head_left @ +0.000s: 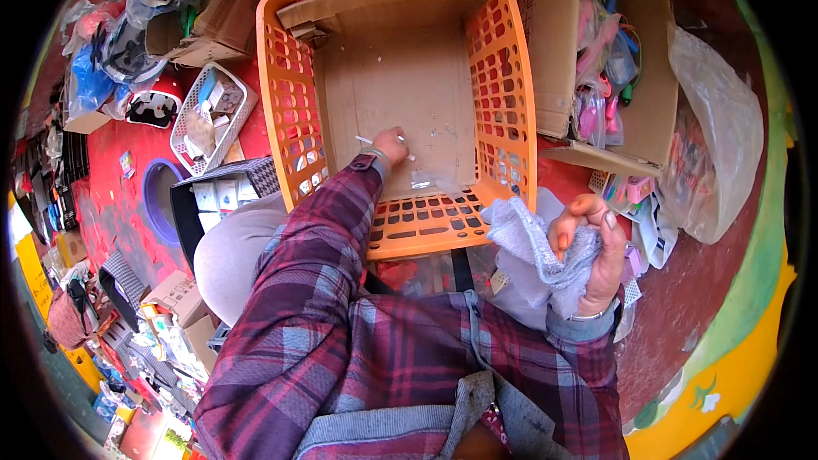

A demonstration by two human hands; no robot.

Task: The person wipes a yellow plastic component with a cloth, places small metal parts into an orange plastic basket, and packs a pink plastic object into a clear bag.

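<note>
My left hand (390,145) reaches down into an orange plastic basket (503,60), its fingers curled near the cardboard lining (400,60). A thin white stick (364,140) shows right beside that hand; whether the fingers hold it or something else is hidden. White scraps and a small shiny clear piece (422,180) lie on the cardboard close by. To the right of the basket's near corner, my right hand (596,251) is raised, with a light grey cloth (545,247) bunched between its thumb and fingers.
At the right stands an open cardboard box (558,60) of bagged colourful items, beside a big clear plastic bag (716,136). A white basket (192,162), a purple round tub (158,204) and another cardboard box (226,21) are on the left. My grey-clad knee (230,260) presses near the basket.
</note>
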